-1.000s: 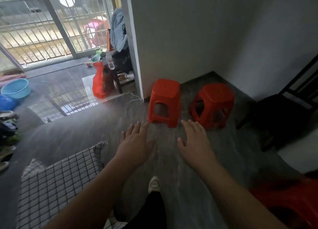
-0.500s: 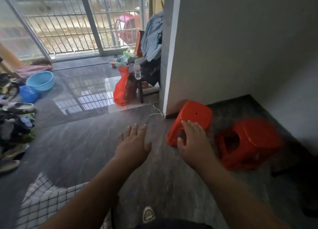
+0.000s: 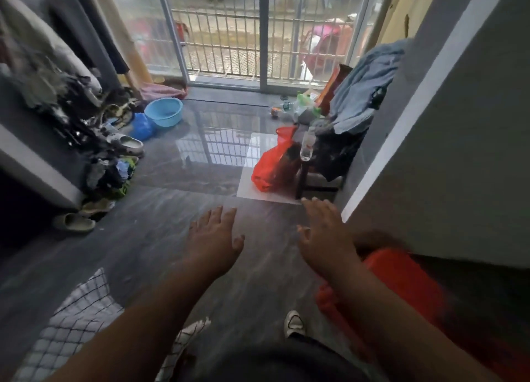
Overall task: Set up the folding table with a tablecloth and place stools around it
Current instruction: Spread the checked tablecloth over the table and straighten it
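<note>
Both arms were stretched forward over the grey floor. The left hand was palm down with its fingers straight and slightly spread, holding nothing. The right hand was likewise flat with fingers extended, also holding nothing. The two hands were near each other but apart.

A red stool sat at lower right, at the foot of the grey wall and partly hidden by the right forearm. It was blurred, and its posture could not be determined. Neither hand touched it. A checked tablecloth lay at lower left, under the left forearm; what supported it could not be seen.

Further off, a blue basin stood beside a heap of shoes on the left. A red bag leaned against a dark chair draped with a blue garment, just beside the wall's edge. A barred glass door closed the far end.
</note>
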A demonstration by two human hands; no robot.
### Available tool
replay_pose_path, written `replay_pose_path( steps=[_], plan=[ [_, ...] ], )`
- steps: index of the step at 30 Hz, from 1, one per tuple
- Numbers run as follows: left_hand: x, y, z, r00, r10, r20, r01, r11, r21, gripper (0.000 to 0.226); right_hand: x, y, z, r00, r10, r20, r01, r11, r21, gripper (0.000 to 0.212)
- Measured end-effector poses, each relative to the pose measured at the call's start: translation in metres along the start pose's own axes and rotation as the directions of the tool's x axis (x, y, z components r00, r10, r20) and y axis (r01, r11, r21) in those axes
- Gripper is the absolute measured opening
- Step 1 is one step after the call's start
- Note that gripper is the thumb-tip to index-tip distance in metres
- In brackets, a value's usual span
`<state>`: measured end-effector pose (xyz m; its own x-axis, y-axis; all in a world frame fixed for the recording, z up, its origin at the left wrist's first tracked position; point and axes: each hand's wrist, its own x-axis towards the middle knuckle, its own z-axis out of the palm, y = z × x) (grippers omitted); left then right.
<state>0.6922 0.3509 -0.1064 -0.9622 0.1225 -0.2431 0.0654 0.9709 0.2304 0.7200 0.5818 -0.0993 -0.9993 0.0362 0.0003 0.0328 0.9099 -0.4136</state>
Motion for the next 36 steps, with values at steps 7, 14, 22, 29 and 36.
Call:
replay_pose_path(
  steps=[7,14,22,29,36],
  plan=[
    [0.061,-0.024,-0.031,0.97,-0.238,-0.043,0.237,0.971,-0.033,0.069,0.134,-0.048,-0.005,0.934,-0.275,0.227,0.28,0.96,0.011,0.064],
    [0.094,-0.107,-0.056,0.866,-0.49,-0.101,0.466,0.863,-0.197,0.067,0.232,-0.136,0.036,0.798,-0.491,0.35,0.502,0.862,0.063,0.065],
    [0.132,-0.254,-0.072,0.753,-0.643,-0.141,0.59,0.754,-0.29,0.067,0.318,-0.289,0.119,0.638,-0.6,0.482,0.633,0.766,0.114,0.065],
    [0.119,-0.353,-0.102,0.58,-0.802,-0.147,0.727,0.59,-0.351,0.069,0.351,-0.427,0.172,0.456,-0.712,0.534,0.755,0.628,0.192,0.064],
    [0.086,-0.424,-0.107,0.305,-0.95,-0.069,0.846,0.303,-0.438,0.068,0.358,-0.543,0.241,0.185,-0.79,0.584,0.859,0.419,0.294,0.065]
  ],
)
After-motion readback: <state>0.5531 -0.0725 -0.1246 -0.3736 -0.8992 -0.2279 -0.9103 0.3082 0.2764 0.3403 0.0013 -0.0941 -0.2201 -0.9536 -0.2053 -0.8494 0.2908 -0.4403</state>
